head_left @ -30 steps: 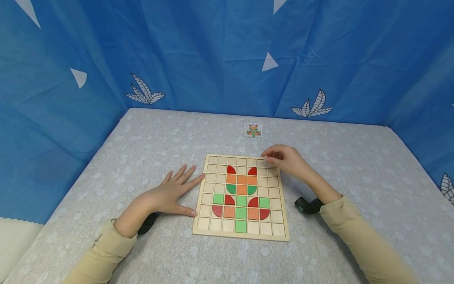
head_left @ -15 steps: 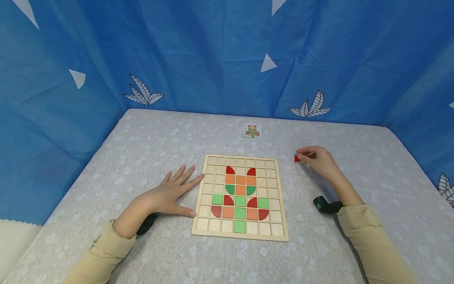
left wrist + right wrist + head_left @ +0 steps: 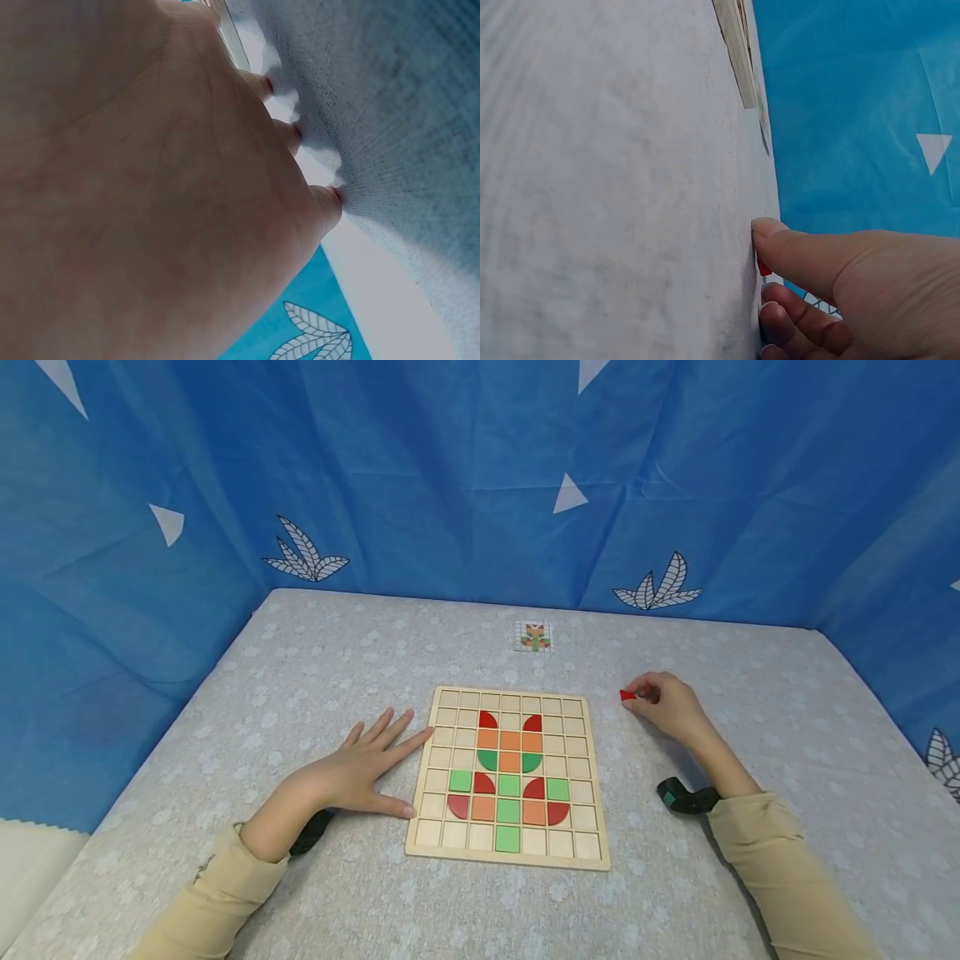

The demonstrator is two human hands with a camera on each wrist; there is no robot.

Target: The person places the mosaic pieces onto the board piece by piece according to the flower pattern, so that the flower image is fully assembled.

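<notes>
My right hand (image 3: 672, 708) pinches a small red triangular piece (image 3: 627, 696) between thumb and fingers, low over the cloth to the right of the board. The right wrist view shows the red piece (image 3: 763, 266) partly hidden behind the thumb. My left hand (image 3: 348, 777) lies spread on the cloth, thumb and index fingertips at the left edge of the wooden grid board (image 3: 435, 852). Red quarter-round, orange square, green quarter-round and light green square tiles (image 3: 508, 811) form a flower shape in its cells.
Behind the board lies a small card (image 3: 534, 636) printed with a flower pattern on a grid. A patterned grey cloth (image 3: 337, 652) covers the table. Blue curtains (image 3: 450, 485) hang along the back and sides. Each wrist wears a black device (image 3: 686, 797).
My right hand has moved right, from the board's far right corner to the cloth beside it. The red piece has turned slightly over the last half second. My left hand has stayed put.
</notes>
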